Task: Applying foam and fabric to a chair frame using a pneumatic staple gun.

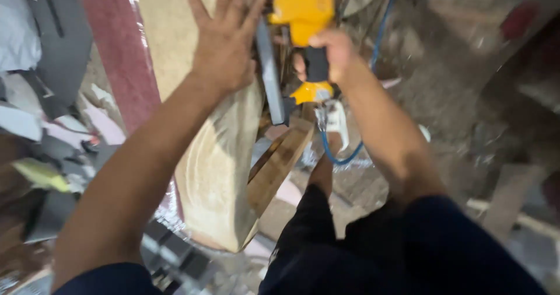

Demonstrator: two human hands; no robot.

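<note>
My left hand [224, 35] lies flat, fingers spread, against a pale wooden panel [219, 155] that stands on edge. Just to the right, my right hand [332, 53] grips the black handle of a yellow pneumatic nail gun [303, 9], whose grey magazine [269, 73] runs down along the panel's side. A blue air hose [344, 155] hangs from the gun's base and loops behind my right forearm. A wooden frame piece [277, 167] sits beside the panel's lower edge.
A dark red strip [119, 56] runs along the panel's left side. Grey and white scraps with a yellow piece [41, 175] lie at the left. My dark-trousered legs [361, 242] fill the bottom. The blurred floor [455, 85] spreads to the right.
</note>
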